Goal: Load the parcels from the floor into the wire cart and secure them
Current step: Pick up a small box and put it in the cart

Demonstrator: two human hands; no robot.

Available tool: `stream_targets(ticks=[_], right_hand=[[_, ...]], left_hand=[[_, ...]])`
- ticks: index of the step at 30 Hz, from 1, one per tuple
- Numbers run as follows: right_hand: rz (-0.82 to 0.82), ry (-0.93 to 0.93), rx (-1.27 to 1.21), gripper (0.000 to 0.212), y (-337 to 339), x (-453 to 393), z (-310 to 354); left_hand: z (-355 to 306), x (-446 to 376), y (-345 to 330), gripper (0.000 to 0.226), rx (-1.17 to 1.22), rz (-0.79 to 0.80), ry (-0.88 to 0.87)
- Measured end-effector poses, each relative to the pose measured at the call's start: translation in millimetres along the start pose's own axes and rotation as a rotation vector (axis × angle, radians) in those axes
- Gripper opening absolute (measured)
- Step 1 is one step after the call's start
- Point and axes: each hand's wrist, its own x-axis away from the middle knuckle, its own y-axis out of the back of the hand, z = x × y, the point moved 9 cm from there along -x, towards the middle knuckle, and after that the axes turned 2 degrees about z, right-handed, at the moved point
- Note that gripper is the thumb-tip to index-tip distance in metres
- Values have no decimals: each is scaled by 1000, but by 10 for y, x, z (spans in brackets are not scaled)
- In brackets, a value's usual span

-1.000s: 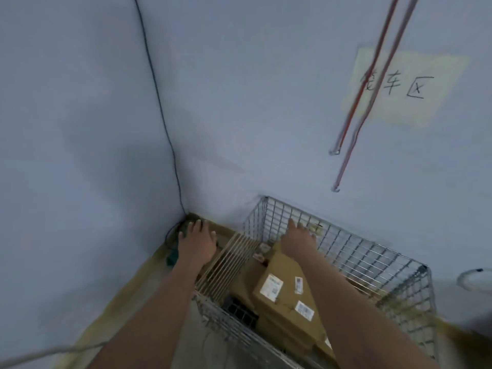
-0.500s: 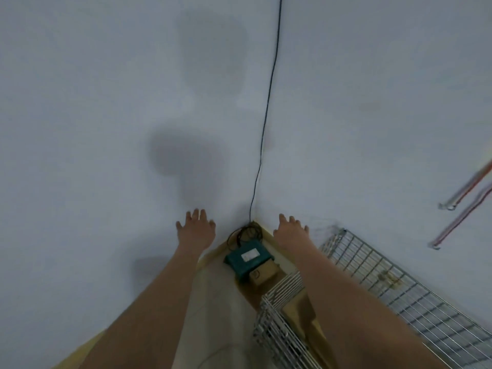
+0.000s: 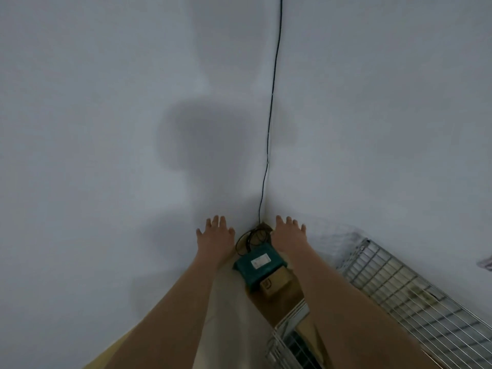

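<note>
Both arms stretch forward toward the room's corner. My left hand [image 3: 215, 236] is spread with fingers apart, holding nothing, left of a teal box [image 3: 259, 265] on the floor. My right hand [image 3: 289, 234] is also spread and holds nothing, just right of that box. A small brown cardboard parcel [image 3: 275, 282] lies against the teal box's near side. The wire cart [image 3: 399, 291] fills the lower right; only its far wall and left corner show, and my right forearm hides most of its contents.
A black cable [image 3: 271, 107] runs down the wall corner and coils behind the teal box. White walls close in on both sides. A brown skirting strip [image 3: 111, 352] runs along the floor at the lower left.
The view has swung left from the cart toward the corner. My right hand has left the cart's parcels, and both hands now reach around the teal box.
</note>
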Motion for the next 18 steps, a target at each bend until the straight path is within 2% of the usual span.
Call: stream_targets(ticks=[9,18], right_hand=[[79,-41,9,65,64,-868,-178],[111,-139,-37,65,-63,-1685,-81]], left_hand=[[-20,-811,-7,61,-6,64,26],[53,-1893,-185,61,-22,175,-60]])
